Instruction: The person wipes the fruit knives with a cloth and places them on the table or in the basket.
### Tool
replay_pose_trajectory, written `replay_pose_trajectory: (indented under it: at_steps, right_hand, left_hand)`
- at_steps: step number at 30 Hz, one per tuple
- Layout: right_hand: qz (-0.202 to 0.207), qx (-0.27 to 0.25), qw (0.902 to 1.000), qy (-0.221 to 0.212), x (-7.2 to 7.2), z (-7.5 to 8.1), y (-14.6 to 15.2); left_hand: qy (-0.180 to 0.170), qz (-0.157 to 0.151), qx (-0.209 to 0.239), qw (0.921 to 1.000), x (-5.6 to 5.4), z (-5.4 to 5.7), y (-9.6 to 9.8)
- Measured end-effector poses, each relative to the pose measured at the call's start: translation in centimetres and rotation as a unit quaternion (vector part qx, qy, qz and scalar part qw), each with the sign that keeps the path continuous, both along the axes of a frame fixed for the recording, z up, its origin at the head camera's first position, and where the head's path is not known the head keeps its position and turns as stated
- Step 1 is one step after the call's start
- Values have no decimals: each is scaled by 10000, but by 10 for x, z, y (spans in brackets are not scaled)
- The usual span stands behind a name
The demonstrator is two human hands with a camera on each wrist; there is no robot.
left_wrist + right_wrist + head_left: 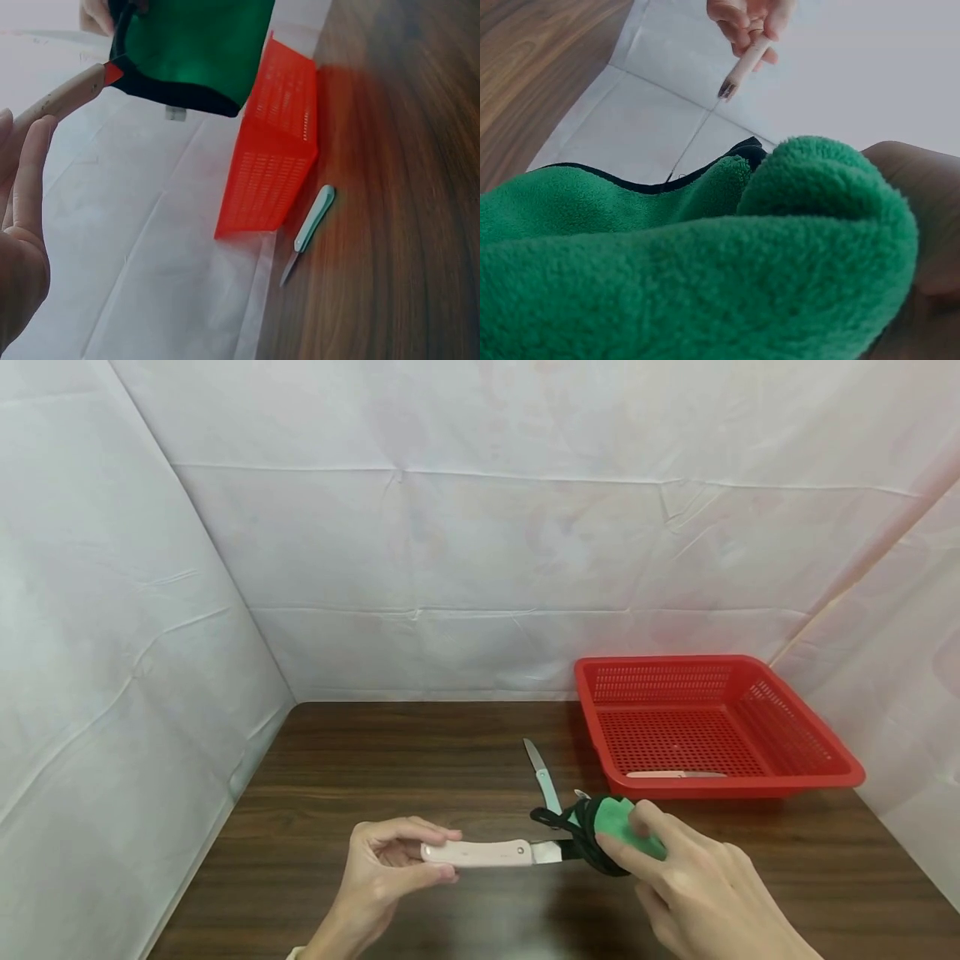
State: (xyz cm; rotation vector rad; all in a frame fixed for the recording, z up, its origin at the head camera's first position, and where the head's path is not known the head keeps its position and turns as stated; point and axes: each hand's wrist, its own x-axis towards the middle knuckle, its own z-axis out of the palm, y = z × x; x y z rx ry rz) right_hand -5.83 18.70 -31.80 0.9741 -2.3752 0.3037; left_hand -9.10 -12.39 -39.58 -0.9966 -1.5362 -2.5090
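Observation:
My left hand [378, 872] pinches the pale pink handle of a knife [480, 854] between thumb and fingers, with the blade pointing right. In my right hand [701, 881] is a bunched green cloth [621, 818] with black edging, fuzzy in the right wrist view. The cloth is at the blade and covers its outer part; a short stretch of metal shows by the handle. Beyond the cloth, a knife with a mint-green handle [547, 787] lies on the table, its blade pointing away; the cloth overlaps its handle end in the head view.
A red plastic basket [735, 788] with perforated walls stands at the back right of the dark wood table [390, 752]. Inside it, near the front wall, lies another pale pink-handled knife [656, 774]. White sheeting [450, 543] hangs behind and at both sides.

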Motion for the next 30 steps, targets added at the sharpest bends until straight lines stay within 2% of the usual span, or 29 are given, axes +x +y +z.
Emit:
replay_pose_trajectory:
  at_steps: [6, 14, 20, 30]
  right_hand:
    - [143, 56, 9999, -36, -1, 5, -8]
    - [428, 16, 9991, 74, -3, 5, -19]
    - [298, 367, 9980, -428, -1, 5, -22]
    - [182, 324, 9988, -332, 0, 1, -16]
  left_hand:
    - [-135, -34, -80, 9999, -2, 2, 6]
    - [-96, -1, -78, 9999, -4, 3, 14]
    - [-93, -135, 156, 9997, -4, 2, 17]
    - [-150, -133, 285, 9994, -2, 1, 10]
